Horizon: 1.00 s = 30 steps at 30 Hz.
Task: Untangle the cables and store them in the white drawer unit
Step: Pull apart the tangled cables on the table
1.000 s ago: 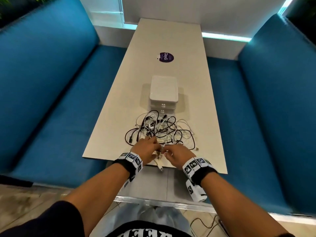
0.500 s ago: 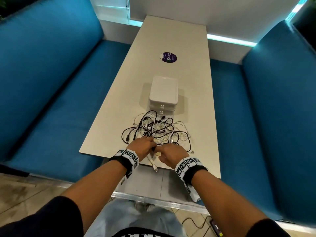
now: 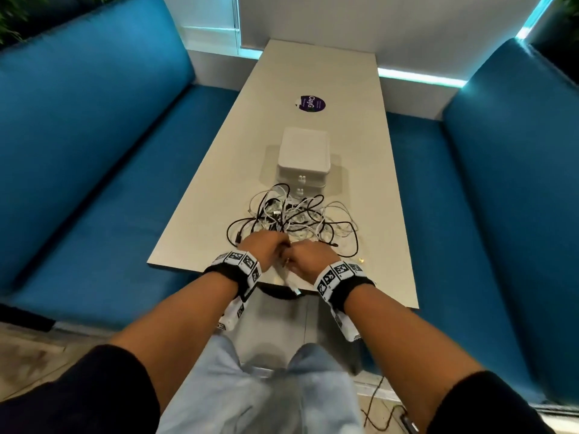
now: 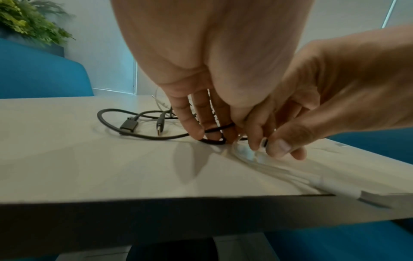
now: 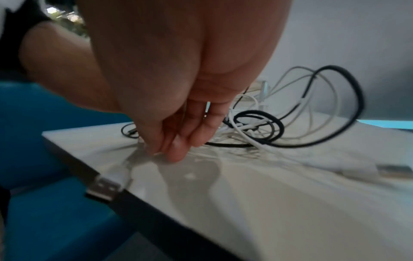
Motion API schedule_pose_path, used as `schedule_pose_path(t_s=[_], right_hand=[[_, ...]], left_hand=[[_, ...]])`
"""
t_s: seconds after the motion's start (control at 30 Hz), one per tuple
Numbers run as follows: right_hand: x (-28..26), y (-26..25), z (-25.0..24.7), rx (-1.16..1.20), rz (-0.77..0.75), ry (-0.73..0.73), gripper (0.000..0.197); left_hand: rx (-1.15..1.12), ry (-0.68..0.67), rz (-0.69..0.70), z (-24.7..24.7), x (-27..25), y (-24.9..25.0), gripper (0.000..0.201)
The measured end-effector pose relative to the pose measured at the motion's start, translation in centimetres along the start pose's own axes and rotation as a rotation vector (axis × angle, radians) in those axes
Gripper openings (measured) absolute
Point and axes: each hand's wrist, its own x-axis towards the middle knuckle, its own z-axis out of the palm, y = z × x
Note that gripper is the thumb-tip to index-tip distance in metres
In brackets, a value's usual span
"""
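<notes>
A tangle of black and white cables (image 3: 294, 217) lies on the pale table (image 3: 219, 195), just in front of the white drawer unit (image 3: 304, 161), whose drawers are closed. Both hands work at the tangle's near edge, touching each other. My left hand (image 3: 263, 249) has its fingers curled down onto a black cable (image 4: 212, 140). My right hand (image 3: 308, 258) pinches a white cable (image 5: 138, 159) between thumb and fingers. That cable's USB plug (image 5: 102, 189) sticks out over the table's front edge (image 3: 294, 289). The fingertips are hidden in the head view.
Blue benches (image 3: 94, 183) flank the table on both sides. A purple sticker (image 3: 311, 104) sits beyond the drawer unit. A loose black plug (image 4: 128, 126) lies left of my left hand, and another white plug (image 5: 393, 169) lies to the right. A cord (image 3: 376, 411) trails on the floor.
Both hands stay together at the tangle's near edge. The white cable's plug end has slid slightly further over the table's front edge. The head view has tilted down.
</notes>
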Motion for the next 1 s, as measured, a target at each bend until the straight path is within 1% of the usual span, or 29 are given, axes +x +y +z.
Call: schedule_pose_path(t_s=[0.13, 0.2, 0.27, 0.33, 0.4, 0.47, 0.53, 0.63, 0.7, 0.73, 0.8, 0.9, 1.0], right_hand=[[-1.4, 0.7, -0.4, 0.248, 0.066, 0.148, 0.019], [-1.8, 1.0, -0.8, 0.372, 0.115, 0.24, 0.015], [-2.1, 1.3, -1.4, 0.451, 0.153, 0.313, 0.014], [-2.3, 1.3, -2.1, 0.508, 0.186, 0.364, 0.014], [-2.3, 1.2, -2.8, 0.525, 0.218, 0.4, 0.014], [-2.2, 1.4, -3.4, 0.554, 0.25, 0.421, 0.015], [-2.1, 1.3, -3.8, 0.594, 0.282, 0.421, 0.016], [-1.9, 1.5, -3.9, 0.629, 0.302, 0.409, 0.013], [-1.8, 1.8, -3.4, 0.648, 0.311, 0.398, 0.009], [-1.8, 1.9, -3.0, 0.658, 0.322, 0.392, 0.008], [-1.8, 2.1, -2.4, 0.648, 0.338, 0.395, 0.008], [-1.8, 2.2, -1.8, 0.651, 0.35, 0.427, 0.007], [-1.6, 2.1, -1.4, 0.722, 0.393, 0.453, 0.006]], left_hand=[[0.025, -0.003, -0.013, -0.4, -0.5, 0.9, 0.02], [0.024, -0.005, -0.028, -0.1, -0.5, 0.7, 0.026], [0.015, 0.022, -0.045, 0.1, -0.5, 0.7, 0.032], [0.041, 0.123, -0.048, 0.3, -0.6, 1.1, 0.035], [0.102, 0.3, -0.045, 0.5, -0.6, 1.7, 0.04], [0.107, 0.439, -0.039, 0.5, -0.7, 2.6, 0.047], [0.087, 0.487, -0.019, 0.7, -0.7, 3.1, 0.05], [0.054, 0.481, 0.017, 1.0, -0.3, 3.5, 0.047], [0.063, 0.466, 0.039, 1.1, 0.3, 3.2, 0.034], [0.073, 0.43, 0.045, 1.2, 0.6, 2.9, 0.027], [0.069, 0.345, 0.057, 1.3, 1.1, 2.4, 0.021], [0.048, 0.267, 0.08, 1.3, 1.6, 2.4, 0.02], [0.1, 0.254, 0.105, 1.1, 1.6, 2.7, 0.024]])
